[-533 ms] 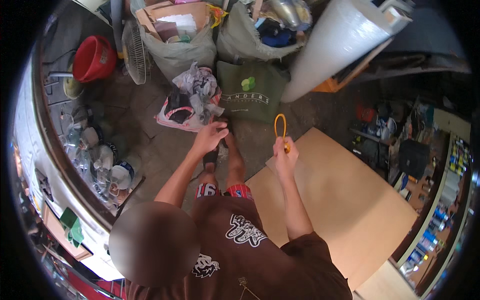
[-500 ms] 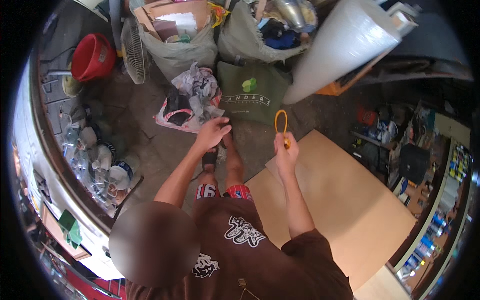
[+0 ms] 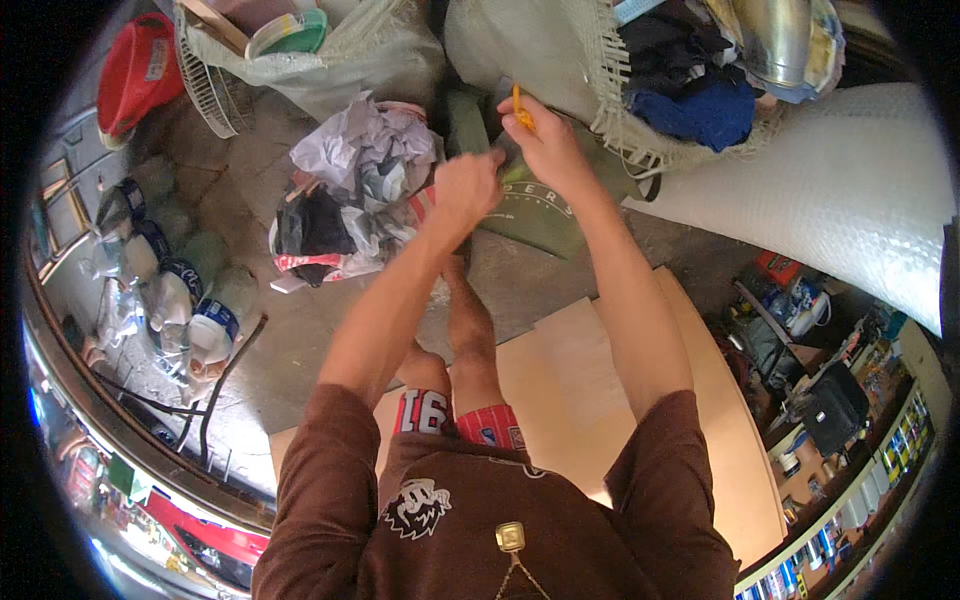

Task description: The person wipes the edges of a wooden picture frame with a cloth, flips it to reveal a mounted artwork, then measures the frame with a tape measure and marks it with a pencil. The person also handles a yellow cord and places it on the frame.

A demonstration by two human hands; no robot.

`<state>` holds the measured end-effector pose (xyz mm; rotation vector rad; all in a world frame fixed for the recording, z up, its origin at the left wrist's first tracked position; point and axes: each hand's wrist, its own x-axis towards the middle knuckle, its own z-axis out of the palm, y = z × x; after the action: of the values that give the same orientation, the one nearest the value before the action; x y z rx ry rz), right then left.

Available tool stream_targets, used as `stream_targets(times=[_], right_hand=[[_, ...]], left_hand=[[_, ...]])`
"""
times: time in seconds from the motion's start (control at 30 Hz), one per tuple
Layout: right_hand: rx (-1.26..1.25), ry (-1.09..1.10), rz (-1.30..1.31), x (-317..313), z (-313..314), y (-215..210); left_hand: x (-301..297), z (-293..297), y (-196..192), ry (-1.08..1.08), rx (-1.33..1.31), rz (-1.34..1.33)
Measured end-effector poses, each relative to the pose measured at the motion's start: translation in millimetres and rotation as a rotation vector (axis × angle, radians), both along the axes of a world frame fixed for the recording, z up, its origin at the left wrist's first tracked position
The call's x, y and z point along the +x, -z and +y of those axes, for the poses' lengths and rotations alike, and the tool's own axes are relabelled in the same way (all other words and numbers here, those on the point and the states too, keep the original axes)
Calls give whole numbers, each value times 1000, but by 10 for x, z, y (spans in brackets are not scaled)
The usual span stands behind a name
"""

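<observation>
My right hand [image 3: 543, 148] is closed on a yellow-orange cord loop [image 3: 517, 104], held above the dark green bag [image 3: 545, 225]. Just to its left, my left hand [image 3: 468, 188] has its fingers curled, by the edge of the same bag; whatever it grips, if anything, is hidden. Left of that hand lies a red-and-white striped plastic bag [image 3: 305, 262], stuffed with crumpled grey plastic [image 3: 365, 150] and dark material.
Large woven sacks [image 3: 515, 50] filled with scrap stand beyond my hands. A bubble-wrap roll [image 3: 810, 190] leans at the right. Plastic bottles [image 3: 205, 330] crowd the left floor, near a red basin [image 3: 138, 75]. A cardboard sheet [image 3: 680, 440] lies at lower right.
Both hands have moved away from my body and closer together, over the green bag. My left hand, earlier with fingers extended, is now curled. The view has shifted closer to the sacks.
</observation>
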<state>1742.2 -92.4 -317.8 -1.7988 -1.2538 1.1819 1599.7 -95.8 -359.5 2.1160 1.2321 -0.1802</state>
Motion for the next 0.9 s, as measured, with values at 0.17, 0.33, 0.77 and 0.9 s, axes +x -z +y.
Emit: stream_targets(times=[0.17, 0.33, 0.77, 0.9], right_hand=[[-454, -383, 33, 56, -64, 567], [-821, -583, -305, -47, -378, 820], [-213, 139, -462, -213, -1159, 166], [-65, 281, -270, -445, -2066, -508]], left_hand=[[-632, -191, -22, 32, 11, -39], [-765, 15, -126, 188, -41, -62], [-714, -424, -828, -145, -38, -180], [-1549, -832, -701, -133, -247, -156]])
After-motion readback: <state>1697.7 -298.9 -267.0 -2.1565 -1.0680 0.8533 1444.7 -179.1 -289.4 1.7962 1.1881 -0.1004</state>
